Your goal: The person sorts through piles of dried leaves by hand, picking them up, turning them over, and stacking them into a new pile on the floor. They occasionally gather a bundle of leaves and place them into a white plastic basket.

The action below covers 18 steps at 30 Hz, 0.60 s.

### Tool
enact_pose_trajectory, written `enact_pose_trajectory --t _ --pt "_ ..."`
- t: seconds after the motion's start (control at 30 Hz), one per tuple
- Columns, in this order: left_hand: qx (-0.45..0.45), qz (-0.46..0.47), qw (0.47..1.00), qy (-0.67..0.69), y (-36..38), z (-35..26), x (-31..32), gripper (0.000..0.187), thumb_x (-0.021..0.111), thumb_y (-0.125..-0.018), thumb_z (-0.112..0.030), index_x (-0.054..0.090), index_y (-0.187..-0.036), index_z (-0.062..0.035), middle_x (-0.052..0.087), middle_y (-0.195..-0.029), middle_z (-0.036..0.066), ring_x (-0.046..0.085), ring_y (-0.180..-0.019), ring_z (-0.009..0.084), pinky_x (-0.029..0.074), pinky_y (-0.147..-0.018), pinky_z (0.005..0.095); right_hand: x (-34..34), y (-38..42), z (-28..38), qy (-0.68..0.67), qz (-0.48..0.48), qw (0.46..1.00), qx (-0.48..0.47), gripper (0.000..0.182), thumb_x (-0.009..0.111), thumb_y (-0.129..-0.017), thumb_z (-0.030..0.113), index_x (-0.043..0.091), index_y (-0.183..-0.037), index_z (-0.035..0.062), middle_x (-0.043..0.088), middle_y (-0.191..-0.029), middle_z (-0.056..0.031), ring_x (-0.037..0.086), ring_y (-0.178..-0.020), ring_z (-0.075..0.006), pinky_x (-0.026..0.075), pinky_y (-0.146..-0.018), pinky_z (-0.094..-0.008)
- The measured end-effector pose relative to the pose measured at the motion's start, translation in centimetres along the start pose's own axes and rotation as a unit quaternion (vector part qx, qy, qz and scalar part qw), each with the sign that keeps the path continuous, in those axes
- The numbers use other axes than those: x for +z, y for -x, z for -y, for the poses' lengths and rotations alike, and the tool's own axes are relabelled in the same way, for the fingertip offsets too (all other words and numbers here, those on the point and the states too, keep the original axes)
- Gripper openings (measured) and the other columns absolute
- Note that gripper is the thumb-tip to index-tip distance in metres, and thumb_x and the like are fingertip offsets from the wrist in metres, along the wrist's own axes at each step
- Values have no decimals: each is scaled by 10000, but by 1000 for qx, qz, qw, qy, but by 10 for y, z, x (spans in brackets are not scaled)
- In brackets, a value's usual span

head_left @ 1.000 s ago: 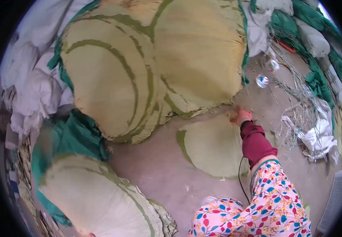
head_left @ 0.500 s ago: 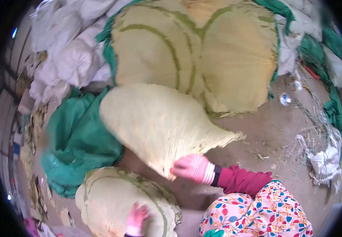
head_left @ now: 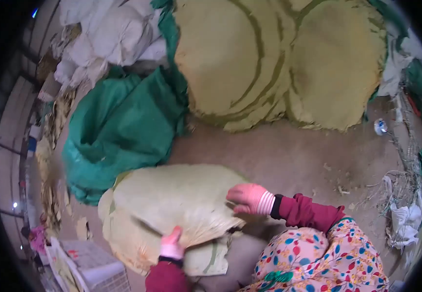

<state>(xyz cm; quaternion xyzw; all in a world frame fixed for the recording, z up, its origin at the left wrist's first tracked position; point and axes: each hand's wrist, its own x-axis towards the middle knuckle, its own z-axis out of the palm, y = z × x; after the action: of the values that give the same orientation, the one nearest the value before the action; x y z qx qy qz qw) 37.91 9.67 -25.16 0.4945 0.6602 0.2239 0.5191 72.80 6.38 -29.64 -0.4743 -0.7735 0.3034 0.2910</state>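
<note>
A large pale-green dried leaf with fine radiating veins lies over a stack of similar leaves on the floor. My left hand, in a pink glove, is closed on its near edge with the thumb on top. Fingers reach out from my right hand, gloved in pink with a striped cuff, just at the leaf's right edge. Part of the lower stack is hidden beneath the leaf.
Broad overlapping leaves form a big pile at the back. A green cloth sack slumps at left, below white sacks. Printed paper lies front left; a white bag and tangled string sit at right.
The leaf has come down and toward me, onto the lower stack. My left hand has taken hold of its near edge, while my right hand has opened off it. The view has shifted.
</note>
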Motion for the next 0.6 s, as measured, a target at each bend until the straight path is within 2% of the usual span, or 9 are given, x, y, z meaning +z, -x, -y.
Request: enact_pose_trajectory --t 0.07,0.13,0.17,0.2,0.23,0.27,0.3,0.4,0.6 --pt "-135 -66 976 159 -22 12 -40 280 616 -771 -83 543 -1012 38 600 -794 68 590 -636 220 480 -565 372 -33 6 -40 96 -133 978 133 559 597 -777 425 490 -1203 79 518 -1179 -161 512 -1063 -319 422 -900 -370" --pt "-1 -37 986 163 -35 20 -86 443 638 -751 -79 449 -1130 51 570 -995 148 578 -902 276 486 -781 416 -100 12 -66 -73 -260 898 347 667 629 -738 418 441 -1256 43 479 -1247 -189 459 -1149 -331 373 -964 -347" --pt "9 -75 996 42 -39 19 -112 553 649 -736 -63 379 -1201 67 542 -1049 177 560 -949 268 476 -795 425 -128 19 -89 -84 -346 866 350 684 635 -730 402 431 -1256 15 492 -1228 -201 476 -1136 -318 379 -955 -337" --pt "-122 -101 943 -293 -10 -64 -89 766 660 -756 -202 224 -1342 30 406 -1276 216 413 -1157 307 330 -994 358 -154 26 -117 -98 -426 830 345 702 642 -722 386 421 -1255 -14 506 -1210 -212 492 -1122 -305 385 -946 -326" --pt "-30 -140 943 -301 -20 0 -149 946 731 -668 -253 155 -1345 72 299 -1367 214 375 -1200 300 282 -1024 357 -181 32 -140 -83 -473 810 337 717 652 -712 392 425 -1244 -32 518 -1190 -217 509 -1101 -295 396 -929 -316" --pt "-93 -165 910 -369 -1 -50 -120 1009 759 -630 -288 145 -1350 64 296 -1368 217 365 -1207 307 271 -1031 362 -206 34 -157 -71 -517 788 328 732 663 -702 398 430 -1233 -50 530 -1170 -223 527 -1080 -284 407 -912 -306" --pt "-155 -190 868 -433 20 -100 -90 1072 787 -592 -323 135 -1354 56 294 -1368 220 356 -1215 313 260 -1038 366 -227 30 -169 -94 -524 784 319 719 666 -697 399 448 -1218 -47 542 -1157 -215 536 -1066 -275 418 -892 -305" --pt "-137 -256 795 -532 14 -63 -114 1127 818 -553 -344 132 -1358 46 315 -1349 229 315 -1240 336 250 -1045 386 -272 1 -181 -113 -506 792 324 681 665 -719 387 466 -1198 -55 561 -1132 -200 553 -1024 -255 432 -861 -307" --pt "54 -225 836 -498 7 -53 -108 881 730 -664 -355 291 -1324 31 338 -1340 229 328 -1241 337 280 -1025 399 -276 -57 -198 -71 -544 738 394 695 697 -653 418 511 -1148 -32 565 -1116 -205 542 -1040 -310 416 -891 -345"
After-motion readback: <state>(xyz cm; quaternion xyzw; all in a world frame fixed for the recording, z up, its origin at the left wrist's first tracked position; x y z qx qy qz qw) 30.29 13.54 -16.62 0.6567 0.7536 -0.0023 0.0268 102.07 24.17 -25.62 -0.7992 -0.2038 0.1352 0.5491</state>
